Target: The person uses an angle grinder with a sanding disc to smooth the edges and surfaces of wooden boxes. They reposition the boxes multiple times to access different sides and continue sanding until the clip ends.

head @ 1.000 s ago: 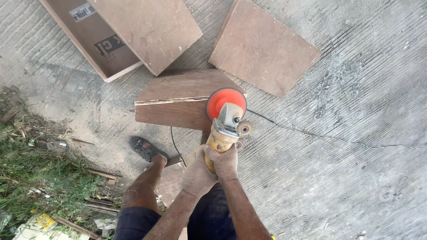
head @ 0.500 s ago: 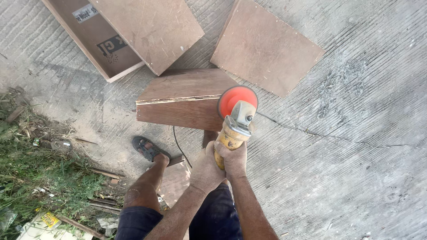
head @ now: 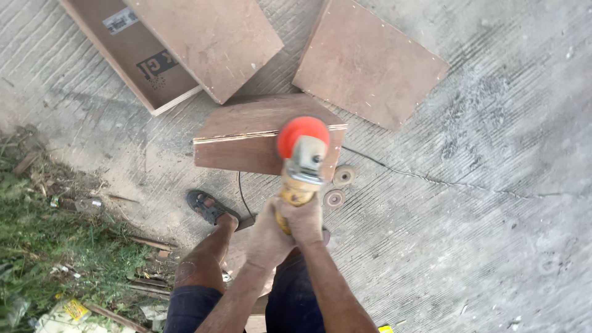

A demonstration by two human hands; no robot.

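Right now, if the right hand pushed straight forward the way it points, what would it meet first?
Likely the brown plywood board lying on the concrete: the right hand grips the yellow angle grinder, whose red disc guard already overlaps that board; height is unclear.

Holding a yellow grinder (head: pixel 300 179) with both hands: left hand (head: pixel 266 237), right hand (head: pixel 305 217). Red disc over a brown board (head: pixel 246 132) on grey ground (head: pixel 481 234).

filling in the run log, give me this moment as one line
left hand: grips angle grinder | right hand: grips grinder body | red disc guard: over plywood board | two loose discs: on concrete
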